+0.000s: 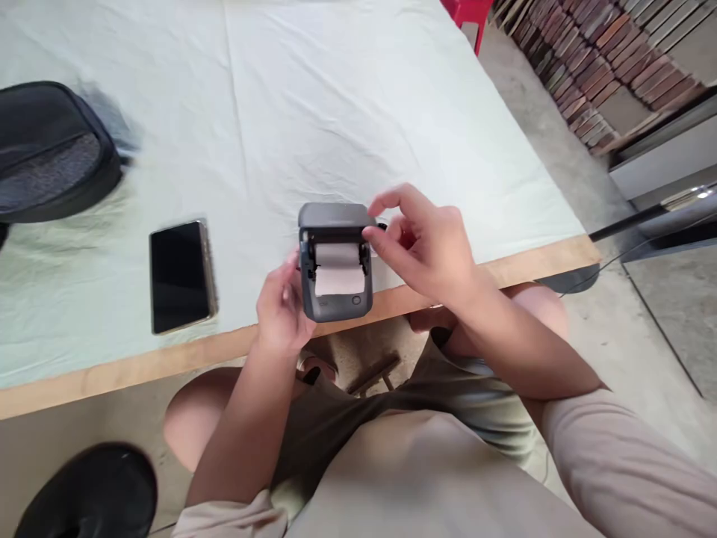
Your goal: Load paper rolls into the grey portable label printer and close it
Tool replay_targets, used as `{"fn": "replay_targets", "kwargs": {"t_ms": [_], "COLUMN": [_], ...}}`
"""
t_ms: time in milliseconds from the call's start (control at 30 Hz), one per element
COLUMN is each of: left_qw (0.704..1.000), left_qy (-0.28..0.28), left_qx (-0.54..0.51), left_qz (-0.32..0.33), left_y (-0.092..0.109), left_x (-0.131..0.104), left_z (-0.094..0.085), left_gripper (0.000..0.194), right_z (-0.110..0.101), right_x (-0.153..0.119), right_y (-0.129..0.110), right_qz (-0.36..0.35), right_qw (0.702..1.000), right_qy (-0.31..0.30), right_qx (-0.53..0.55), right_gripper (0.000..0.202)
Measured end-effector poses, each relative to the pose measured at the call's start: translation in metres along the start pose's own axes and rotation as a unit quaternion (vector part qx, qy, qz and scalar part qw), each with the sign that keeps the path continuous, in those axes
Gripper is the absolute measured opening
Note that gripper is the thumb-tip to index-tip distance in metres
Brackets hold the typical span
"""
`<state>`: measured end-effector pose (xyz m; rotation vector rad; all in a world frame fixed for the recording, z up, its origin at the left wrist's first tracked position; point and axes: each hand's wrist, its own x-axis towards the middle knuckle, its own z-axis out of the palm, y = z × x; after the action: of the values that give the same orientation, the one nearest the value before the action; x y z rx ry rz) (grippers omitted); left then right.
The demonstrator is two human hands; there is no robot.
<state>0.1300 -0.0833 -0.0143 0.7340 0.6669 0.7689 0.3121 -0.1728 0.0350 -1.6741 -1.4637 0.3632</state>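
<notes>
A small dark grey label printer point(336, 306) has its lid raised, and a white paper roll point(339, 269) shows inside. My left hand point(284, 306) holds the printer from its left side and underneath, at the table's front edge. At the lid's right corner is my right hand point(429, 239), thumb and index finger curled with a small gap between their tips. The thumb tip is at the lid's edge; whether it presses there is hard to tell.
A dark-screened phone point(179, 276) lies left on the cloth-covered table point(336, 112). Beyond it sits a black bag point(56, 149). A black round stool point(89, 493) stands lower left, a red stool point(469, 13) past the far edge, and stacked bricks point(610, 60) upper right.
</notes>
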Motion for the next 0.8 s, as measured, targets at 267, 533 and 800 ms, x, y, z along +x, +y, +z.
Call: {"fn": "replay_targets", "kwargs": {"t_ms": [267,533,800], "left_qw": [0.995,0.992,0.996], "left_qy": [-0.004,-0.038,0.007], "left_qx": [0.094,0.12,0.059], "left_qz": [0.032,0.025,0.063], "left_y": [-0.006,-0.008,-0.006], "left_x": [-0.003,-0.009,-0.004], "left_z": [-0.008,-0.011,-0.006], "left_gripper": [0.044,0.044,0.015], "right_z": [0.006,0.019,-0.024], "right_x": [-0.002,-0.006,-0.002], "right_y": [0.003,-0.016,-0.005], "right_qz": [-0.055,-0.038,0.01], "right_qw": [0.996,0.945,0.986], "right_qy": [-0.044,-0.149,-0.084], "right_qx": [-0.053,-0.289,0.145], "right_gripper": [0.013,0.041,0.061]}}
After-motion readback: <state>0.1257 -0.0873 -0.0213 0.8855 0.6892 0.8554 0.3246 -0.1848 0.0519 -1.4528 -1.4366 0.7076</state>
